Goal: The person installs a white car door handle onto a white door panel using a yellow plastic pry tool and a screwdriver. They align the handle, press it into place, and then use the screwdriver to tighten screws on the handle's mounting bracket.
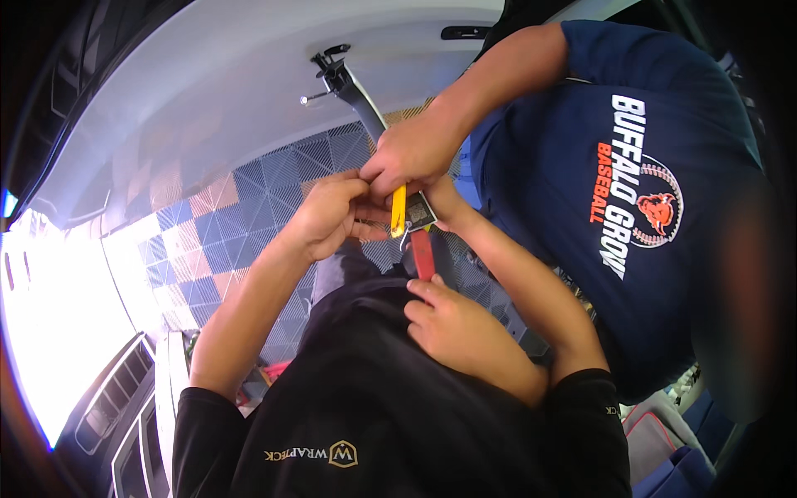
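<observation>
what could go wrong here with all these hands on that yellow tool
1. The left hand and a co-worker's hand crowd around the yellow tool; a slip could jab a finger.
2. The red tool hangs just above the right hand, which seems not to grip it; it might drop.

A slim yellow tool (399,211) is held upright, pinched near its top between fingers and pressed against a small dark square piece (419,212) just beside it. Directly below, a narrow red tool (422,254) is seen standing nearly upright, its lower end touched by fingertips, its upper end meeting the dark piece.
</observation>
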Demonstrator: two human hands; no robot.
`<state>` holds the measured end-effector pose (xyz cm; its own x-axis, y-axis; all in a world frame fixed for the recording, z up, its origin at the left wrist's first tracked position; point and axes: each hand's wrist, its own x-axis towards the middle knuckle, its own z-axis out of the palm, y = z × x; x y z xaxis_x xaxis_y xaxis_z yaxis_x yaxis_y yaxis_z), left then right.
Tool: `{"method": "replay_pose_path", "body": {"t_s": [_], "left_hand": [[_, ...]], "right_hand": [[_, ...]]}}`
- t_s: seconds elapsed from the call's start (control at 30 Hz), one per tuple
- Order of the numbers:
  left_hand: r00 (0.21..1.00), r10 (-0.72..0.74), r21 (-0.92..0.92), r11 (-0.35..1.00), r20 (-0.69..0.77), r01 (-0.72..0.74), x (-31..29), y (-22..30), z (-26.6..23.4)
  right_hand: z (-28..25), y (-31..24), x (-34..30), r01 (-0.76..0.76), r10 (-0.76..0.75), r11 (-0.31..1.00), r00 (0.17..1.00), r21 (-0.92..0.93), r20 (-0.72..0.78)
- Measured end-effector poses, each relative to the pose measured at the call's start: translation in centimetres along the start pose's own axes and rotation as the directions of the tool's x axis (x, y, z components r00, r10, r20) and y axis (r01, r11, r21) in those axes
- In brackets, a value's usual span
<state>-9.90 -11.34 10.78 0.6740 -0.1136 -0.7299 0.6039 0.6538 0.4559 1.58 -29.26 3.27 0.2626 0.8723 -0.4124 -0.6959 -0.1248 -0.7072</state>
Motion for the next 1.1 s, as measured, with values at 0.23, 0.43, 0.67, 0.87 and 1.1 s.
{"method": "replay_pose_path", "body": {"t_s": [0.23,0.43,0.67,0.87,1.1], "left_hand": [[0.999,0.032,-0.028,0.999,0.04,-0.031,-0.1,-0.5,-0.7],[0.993,0.121,-0.06,0.991,0.013,-0.12,-2.8,-2.2,-2.7],[0.962,0.189,-0.323,0.914,-0.199,-0.246,-6.3,-10.1,-6.8],[0.949,0.123,-0.421,0.874,-0.292,-0.243,-7.6,-17.3,-8.9],[0.929,0.141,-0.474,0.828,-0.341,-0.299,-8.5,-19.9,-9.9]], "right_hand": [[-0.1,-1.3,0.6,-0.065,0.06,0.992,0.997,0.11,0.049],[-0.4,-1.7,0.7,-0.067,0.059,0.995,0.993,0.073,0.107],[0.3,-1.6,-6.2,-0.088,0.082,0.995,0.992,0.05,0.099],[0.1,-1.3,-10.6,-0.144,0.142,0.989,0.988,0.043,0.054],[-1.1,0.3,-6.5,-0.183,0.177,0.98,0.981,0.081,0.078]]}}
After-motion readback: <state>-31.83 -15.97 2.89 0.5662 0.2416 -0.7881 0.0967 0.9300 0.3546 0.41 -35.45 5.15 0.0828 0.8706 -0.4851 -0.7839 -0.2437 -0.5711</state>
